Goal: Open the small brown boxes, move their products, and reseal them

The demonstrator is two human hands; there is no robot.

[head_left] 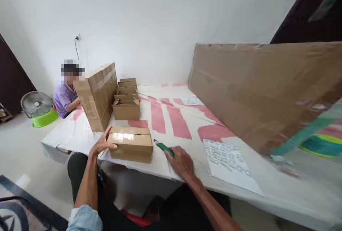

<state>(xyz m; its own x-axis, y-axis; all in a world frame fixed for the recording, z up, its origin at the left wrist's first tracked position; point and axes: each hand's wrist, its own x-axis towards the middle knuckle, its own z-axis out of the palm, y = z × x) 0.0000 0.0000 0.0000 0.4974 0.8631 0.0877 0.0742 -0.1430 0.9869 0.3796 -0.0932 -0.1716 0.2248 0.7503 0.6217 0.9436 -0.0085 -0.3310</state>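
A closed cardboard box (131,150) lies near the table's front edge, with clear tape running along its top. My left hand (103,144) grips the left end of this box, thumb on the front side and fingers at the back corner. To the right of the box, my right hand (181,160) is closed around a green utility knife (164,148). The knife's tip points toward the box's right end and is apart from it. Behind the box stand several open cardboard boxes (126,112) in a row, flaps up.
Taped boxes (98,97) are stacked at the left, with a person (64,99) seated behind them. A large cardboard sheet (256,85) stands on the right. A sheet of stickers (227,163) lies on the table (181,95). A fan (37,104) is on the floor.
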